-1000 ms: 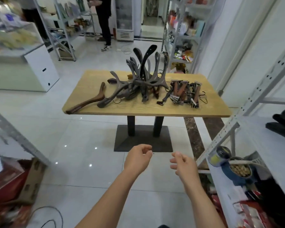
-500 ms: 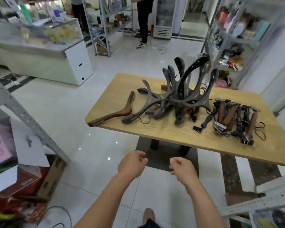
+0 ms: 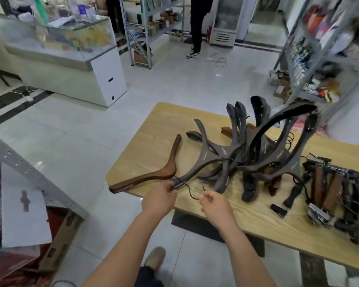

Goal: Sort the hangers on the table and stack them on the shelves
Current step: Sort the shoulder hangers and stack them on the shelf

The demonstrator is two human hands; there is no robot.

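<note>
On the wooden table [image 3: 257, 222] lies a tangled pile of grey hangers [image 3: 247, 154], several arms sticking up. A brown wooden hanger [image 3: 164, 172] lies at the table's left corner, one end over the edge. A heap of brown and black clip hangers [image 3: 330, 191] sits at the right. My left hand [image 3: 160, 197] pinches the tip of the nearest grey hanger [image 3: 197, 168] at the front edge. My right hand [image 3: 215, 206], fingers curled, is at that hanger's thin black hook [image 3: 190, 192]; whether it grips the wire is unclear.
A grey metal shelf upright [image 3: 29, 177] slants at the left above a cardboard box [image 3: 58, 245]. A stocked shelf unit [image 3: 319, 65] stands behind the table. A glass counter [image 3: 71, 50] and a standing person [image 3: 197, 23] are farther back. My shoe [image 3: 155, 257] is on the tiled floor.
I have come up to the table's left front corner. Both hands rose from over the floor to the front edge, and the left hand took the grey hanger's tip.
</note>
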